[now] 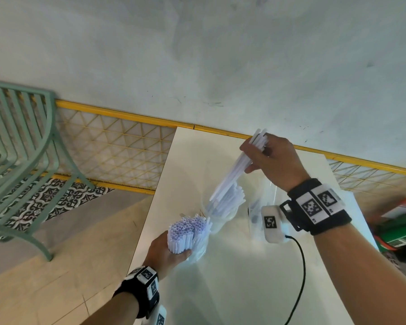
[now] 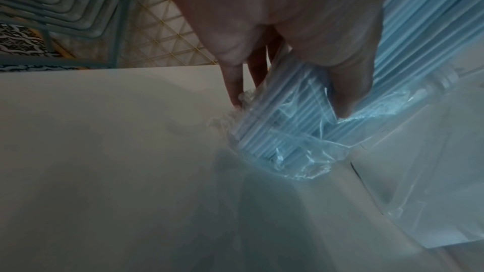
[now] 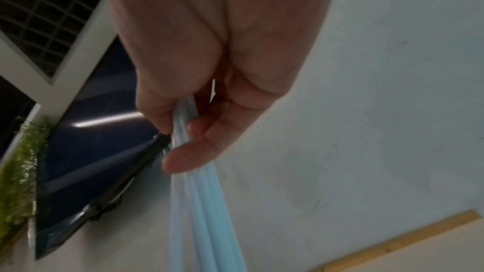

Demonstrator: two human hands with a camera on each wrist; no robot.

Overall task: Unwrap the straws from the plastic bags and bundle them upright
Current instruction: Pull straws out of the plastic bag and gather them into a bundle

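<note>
My left hand point(image 1: 168, 250) grips a thick upright bundle of white straws point(image 1: 188, 232) at the table's near left, its foot still inside a crumpled clear plastic bag point(image 2: 296, 152). My right hand point(image 1: 267, 158) is raised above the table and pinches a small bunch of white straws point(image 1: 232, 172) near their top; in the right wrist view these straws point(image 3: 207, 204) run down from between thumb and fingers. Their lower ends slant into a clear cup point(image 1: 217, 216) that holds more straws upright.
The white table point(image 1: 220, 289) has its left edge beside a tan floor. An emptied clear bag point(image 1: 260, 207) lies right of the cup. A black cable point(image 1: 300, 266) trails across the table. A green metal chair point(image 1: 21, 141) stands left; a yellow mesh fence point(image 1: 115, 141) runs behind.
</note>
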